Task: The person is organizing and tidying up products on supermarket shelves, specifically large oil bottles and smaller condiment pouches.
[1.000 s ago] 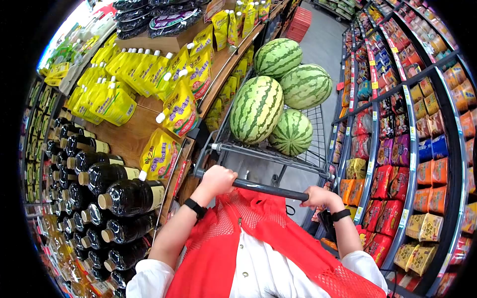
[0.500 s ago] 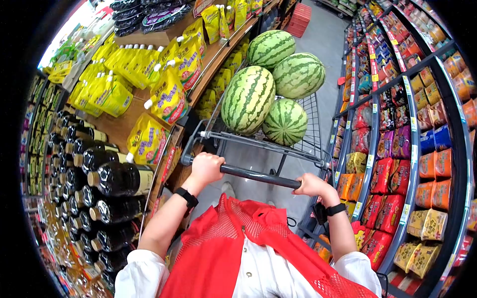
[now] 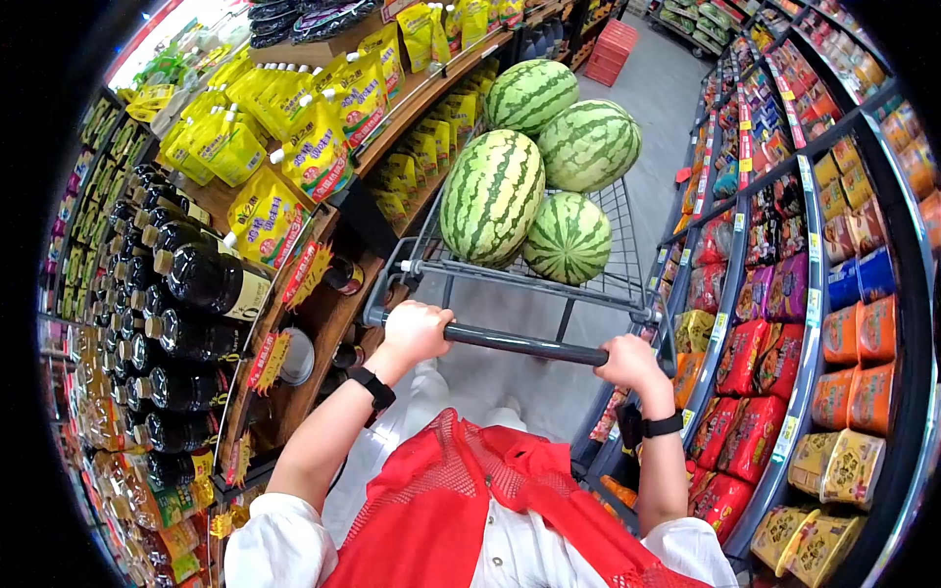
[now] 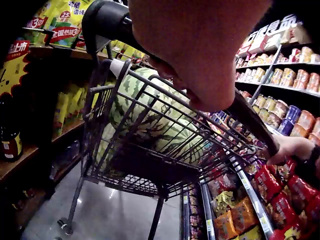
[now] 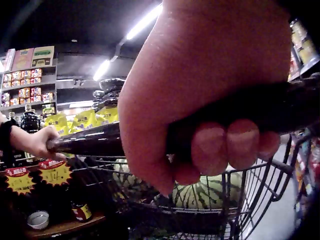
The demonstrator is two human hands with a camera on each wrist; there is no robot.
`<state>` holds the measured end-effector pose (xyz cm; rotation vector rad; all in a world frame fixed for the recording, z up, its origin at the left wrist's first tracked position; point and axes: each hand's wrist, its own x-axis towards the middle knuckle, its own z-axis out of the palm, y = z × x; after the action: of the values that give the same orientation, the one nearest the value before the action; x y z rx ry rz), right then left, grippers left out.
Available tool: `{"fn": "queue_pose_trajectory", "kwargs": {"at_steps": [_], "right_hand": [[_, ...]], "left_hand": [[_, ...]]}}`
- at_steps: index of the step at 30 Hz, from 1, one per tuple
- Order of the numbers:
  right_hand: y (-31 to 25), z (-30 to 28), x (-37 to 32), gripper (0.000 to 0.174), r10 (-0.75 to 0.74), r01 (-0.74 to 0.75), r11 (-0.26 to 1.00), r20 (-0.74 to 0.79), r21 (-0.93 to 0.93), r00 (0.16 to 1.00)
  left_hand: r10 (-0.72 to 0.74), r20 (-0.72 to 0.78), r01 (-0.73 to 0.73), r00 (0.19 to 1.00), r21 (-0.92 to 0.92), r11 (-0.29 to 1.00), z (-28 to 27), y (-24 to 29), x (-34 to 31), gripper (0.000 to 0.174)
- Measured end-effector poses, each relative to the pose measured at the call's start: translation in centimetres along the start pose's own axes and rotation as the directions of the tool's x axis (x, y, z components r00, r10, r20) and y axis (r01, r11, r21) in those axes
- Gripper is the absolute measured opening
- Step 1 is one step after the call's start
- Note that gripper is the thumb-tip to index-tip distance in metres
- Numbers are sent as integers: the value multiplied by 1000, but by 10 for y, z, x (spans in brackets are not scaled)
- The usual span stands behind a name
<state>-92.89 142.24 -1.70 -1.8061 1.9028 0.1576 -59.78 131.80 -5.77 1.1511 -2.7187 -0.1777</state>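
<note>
The shopping cart (image 3: 627, 245) is right in front of us, on the smooth gray floor (image 3: 659, 103) between two rows of shelves. Its basket is made of thin gray wires. In it are four green watermelons with dark stripes: a big long one (image 3: 490, 196) by the near left corner, a rounder one (image 3: 569, 238) by the near edge to its right, and two more (image 3: 532, 96) (image 3: 590, 145) toward the far edge. They sit snugly together.

Our left hand (image 3: 417, 331) grips the smooth, dark, round handle (image 3: 524, 345) near its left end. Our right hand (image 3: 630, 361) grips it near the right end, and its fingers curl around the bar.

On our left, a wooden shelf (image 3: 368, 157) holds shiny yellow bags (image 3: 263, 216) with white caps, and dark bottles (image 3: 211, 279) with pale labels. One bag says "25", and a red and yellow sign (image 4: 17, 55) says "上市". Over the far shelves, big white letters (image 4: 282, 25) end in "食品". On our right, crinkly red packets (image 3: 750, 363) sit in rows. We wear a red vest (image 3: 431, 500) with mesh parts.
</note>
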Motion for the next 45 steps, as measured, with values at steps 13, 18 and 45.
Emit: {"fn": "queue_pose_trajectory", "kwargs": {"at_steps": [13, 18, 45], "right_hand": [[26, 35, -64, 17, 75, -78, 995, -55, -62, 996], [0, 56, -91, 19, 137, -138, 990, -41, -38, 990], [-164, 179, -220, 22, 419, -403, 896, -53, 187, 906]], "left_hand": [[93, -116, -108, 989, -129, 986, 16, 63, -51, 17], [153, -163, -176, 975, -137, 975, 13, 59, -79, 20], [463, -27, -459, 886, -203, 865, -15, -8, -214, 15]]}}
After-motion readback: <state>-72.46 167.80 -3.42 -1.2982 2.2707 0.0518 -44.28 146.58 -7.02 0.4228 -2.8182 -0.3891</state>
